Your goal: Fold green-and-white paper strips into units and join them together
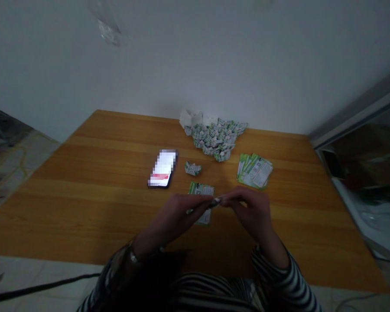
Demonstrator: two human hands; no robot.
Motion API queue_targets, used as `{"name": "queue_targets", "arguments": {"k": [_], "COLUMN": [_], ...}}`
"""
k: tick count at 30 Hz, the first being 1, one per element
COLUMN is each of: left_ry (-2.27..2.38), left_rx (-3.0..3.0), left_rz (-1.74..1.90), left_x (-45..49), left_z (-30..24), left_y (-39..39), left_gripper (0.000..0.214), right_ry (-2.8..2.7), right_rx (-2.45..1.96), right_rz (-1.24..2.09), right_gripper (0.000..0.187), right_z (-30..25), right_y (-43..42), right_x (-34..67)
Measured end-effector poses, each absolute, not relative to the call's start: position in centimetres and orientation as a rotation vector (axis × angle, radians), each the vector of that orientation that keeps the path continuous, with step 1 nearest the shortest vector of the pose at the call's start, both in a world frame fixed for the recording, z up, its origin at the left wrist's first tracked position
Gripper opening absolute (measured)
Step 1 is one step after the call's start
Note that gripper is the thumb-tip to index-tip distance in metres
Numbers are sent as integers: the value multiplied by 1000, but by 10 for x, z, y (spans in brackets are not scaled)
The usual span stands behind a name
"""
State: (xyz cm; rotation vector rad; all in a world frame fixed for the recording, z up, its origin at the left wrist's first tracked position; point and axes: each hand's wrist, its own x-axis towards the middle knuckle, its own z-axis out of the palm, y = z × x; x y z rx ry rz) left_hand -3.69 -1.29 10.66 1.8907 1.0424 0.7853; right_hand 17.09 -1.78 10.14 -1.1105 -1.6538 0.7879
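My left hand (185,212) and my right hand (251,210) meet over the near middle of the wooden table. Between their fingertips they pinch a small folded paper (216,202), partly hidden by the fingers. Under my left hand lies a flat green-and-white printed leaflet (201,189), which the hand partly covers. Just beyond it sits a single folded paper piece (193,168). To the right, several similar leaflets (256,171) lie fanned in a stack.
A large heap of folded printed papers (216,138) rests at the table's back edge against the wall, beside crumpled white paper (190,118). A phone (163,168) with a lit, blurred screen lies left of centre. Clear plastic (108,32) hangs on the wall.
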Motion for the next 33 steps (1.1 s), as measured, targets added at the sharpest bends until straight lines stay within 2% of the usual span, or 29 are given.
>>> {"name": "queue_targets", "arguments": {"k": [6,9,12,15,19,21,26,29,33], "left_ry": [1064,1077,1079,1085,1041,1025,1092,1280,1273], "left_rx": [1383,1171,976,891,949,997,1103,1300,1583], "left_rz": [832,834,878,914,915,897,855,866,712], "left_x": [-26,-19,-12,-10,-12,-12,-7,-10,-25], "left_z": [93,87,83,82,81,78,60,51,47], "left_y": [-5,-3,-1,0,0,-1,-1,2,5], "left_gripper": [32,26,20,24,30,32,35,30,21], "right_ry": [-1288,-1217,-1182,-1224,-1410,-1462,-1385,-1382,-1588], "right_rx": [-1262,-1249,-1215,-1216,-1163,-1150,-1145,-1221,-1295], "right_rz": [1109,1222,1250,1202,1338,1373,1302,1315,1231], "right_gripper": [17,20,19,17,38,42,37,39,19], "right_z": [86,86,85,82,76,73,62,49,36], "right_y": [-9,-6,-4,-2,-1,-2,-6,-6,-1], "right_x": [154,147,143,143,149,149,138,137,150]}}
